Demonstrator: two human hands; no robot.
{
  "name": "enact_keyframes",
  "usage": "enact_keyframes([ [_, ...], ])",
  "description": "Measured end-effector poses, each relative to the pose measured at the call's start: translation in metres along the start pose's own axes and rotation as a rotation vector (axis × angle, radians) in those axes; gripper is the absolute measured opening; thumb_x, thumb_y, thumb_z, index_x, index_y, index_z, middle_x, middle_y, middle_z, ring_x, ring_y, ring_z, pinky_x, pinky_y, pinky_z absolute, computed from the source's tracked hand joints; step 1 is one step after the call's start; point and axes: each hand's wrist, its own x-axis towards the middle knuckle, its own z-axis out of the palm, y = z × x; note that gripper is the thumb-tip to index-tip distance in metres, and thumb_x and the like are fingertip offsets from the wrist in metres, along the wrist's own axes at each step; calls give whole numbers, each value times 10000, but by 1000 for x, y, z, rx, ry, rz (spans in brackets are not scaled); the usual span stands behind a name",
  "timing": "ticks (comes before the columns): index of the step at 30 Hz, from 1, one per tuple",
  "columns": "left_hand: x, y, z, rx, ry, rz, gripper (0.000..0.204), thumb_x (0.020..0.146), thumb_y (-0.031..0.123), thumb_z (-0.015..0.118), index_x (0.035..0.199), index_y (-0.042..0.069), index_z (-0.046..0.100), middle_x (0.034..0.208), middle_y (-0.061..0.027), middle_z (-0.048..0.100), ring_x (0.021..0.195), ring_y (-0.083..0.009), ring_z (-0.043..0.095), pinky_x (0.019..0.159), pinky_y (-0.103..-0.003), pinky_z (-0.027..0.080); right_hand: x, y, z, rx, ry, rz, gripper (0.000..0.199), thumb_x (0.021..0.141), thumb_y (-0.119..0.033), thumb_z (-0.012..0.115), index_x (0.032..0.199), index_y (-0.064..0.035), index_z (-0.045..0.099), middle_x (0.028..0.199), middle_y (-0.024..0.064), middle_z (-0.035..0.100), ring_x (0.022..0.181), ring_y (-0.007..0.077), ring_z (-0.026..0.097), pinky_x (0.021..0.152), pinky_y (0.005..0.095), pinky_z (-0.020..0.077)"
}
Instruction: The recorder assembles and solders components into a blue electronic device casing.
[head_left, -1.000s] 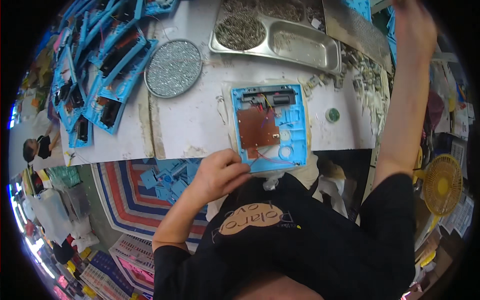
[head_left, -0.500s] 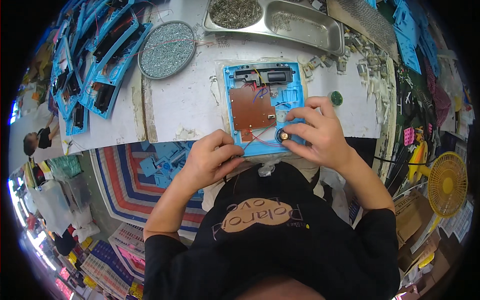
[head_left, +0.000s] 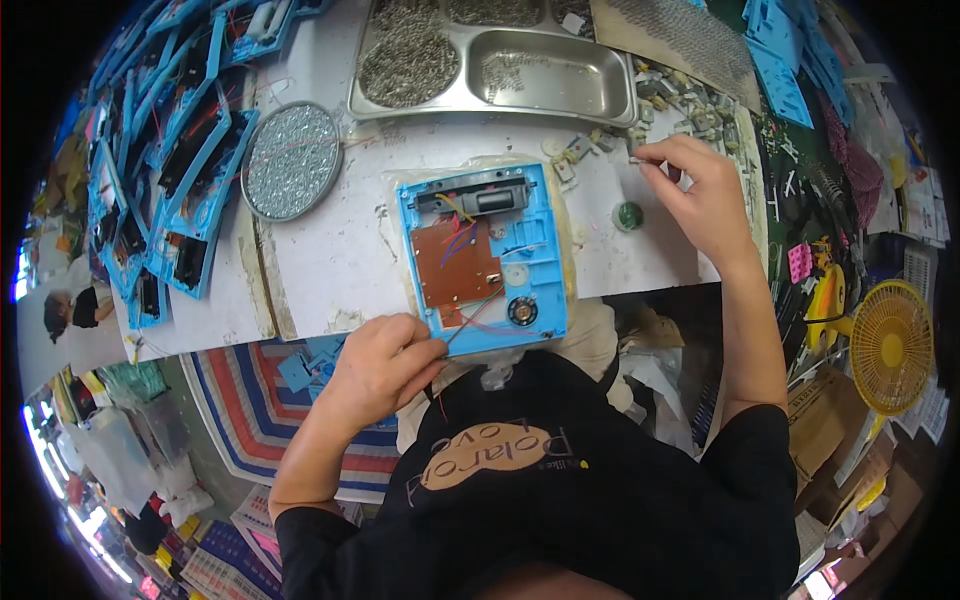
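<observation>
I count one open blue casing (head_left: 487, 255) lying flat at the near edge of the white counter (head_left: 330, 250). Inside it are one brown board (head_left: 455, 263) and one small round speaker (head_left: 521, 311). My left hand (head_left: 385, 365) pinches thin wires at its lower corner. My right hand (head_left: 700, 190) closes its grip on a tiny part, too small to identify. One steel tray (head_left: 500, 60) is cut off above.

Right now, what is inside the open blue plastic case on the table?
Inside the blue case: a brown circuit board, coloured wires, a small round speaker, a white disc and a black part along the top. Anything beneath the board is hidden.
</observation>
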Motion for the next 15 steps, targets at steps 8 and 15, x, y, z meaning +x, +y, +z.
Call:
enact_keyframes([
  [8,20,12,-29,-60,-227,-114,287,737,136,830,984,63,702,886,-80,602,780,-289,623,674,-386,506,-7,55,-48,-364,54,352,222,864,-213,662,997,-54,741,903,146,742,846,352,706,757,429,542],
  [15,74,1,-74,-82,-16,-154,205,751,114,821,912,27,728,877,-98,657,767,-237,638,658,-332,495,-17,63,-22,-399,173,401,239,831,-272,717,943,-62,744,909,125,714,876,343,690,760,425,533],
])
